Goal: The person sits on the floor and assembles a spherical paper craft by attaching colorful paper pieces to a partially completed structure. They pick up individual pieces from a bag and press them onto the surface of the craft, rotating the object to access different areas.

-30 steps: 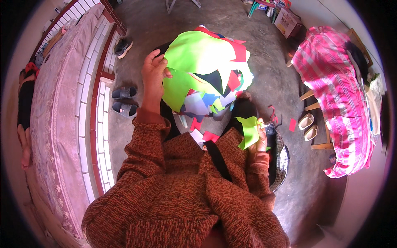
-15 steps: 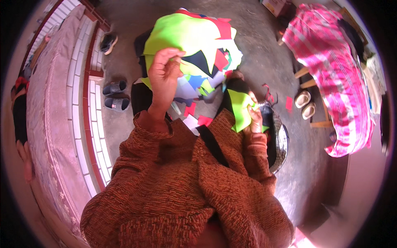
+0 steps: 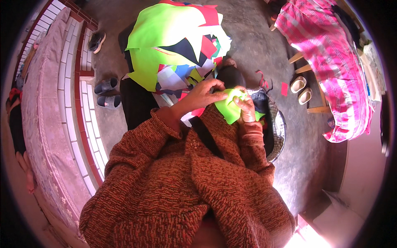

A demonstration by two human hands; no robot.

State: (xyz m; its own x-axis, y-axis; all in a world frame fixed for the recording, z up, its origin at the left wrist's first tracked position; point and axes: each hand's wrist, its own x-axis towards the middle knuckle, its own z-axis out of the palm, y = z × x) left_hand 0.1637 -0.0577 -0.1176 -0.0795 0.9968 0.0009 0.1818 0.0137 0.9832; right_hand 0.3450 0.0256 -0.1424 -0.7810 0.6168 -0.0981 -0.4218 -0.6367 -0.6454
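Note:
A small neon yellow-green cloth piece [image 3: 226,110] is held over my right thigh, its lower corner hanging down. My right hand [image 3: 247,109] pinches it, with the thumb on top. From the left, my left hand [image 3: 205,94] reaches to the upper edge of the same piece, thumb and fingers closed on it; the exact pinch point is partly hidden. Ahead of my knees rises a heap of cloth offcuts, with a large neon yellow-green sheet [image 3: 159,29] on top. Red, black, white and grey-blue scraps [image 3: 171,79] show below that sheet.
A checked bag [image 3: 278,131] with dark and green cloth stands by my right leg. On the floor lie a red scrap [image 3: 284,89], beige shoes [image 3: 298,84] and dark slippers [image 3: 108,102]. Pink plaid cloth [image 3: 318,62] covers a wooden seat at right; a white-tiled ledge [image 3: 84,124] runs along the left.
My left hand has come down and right from above the heap to the cloth piece in my right hand. The piece is now gathered between both hands. The view has shifted slightly.

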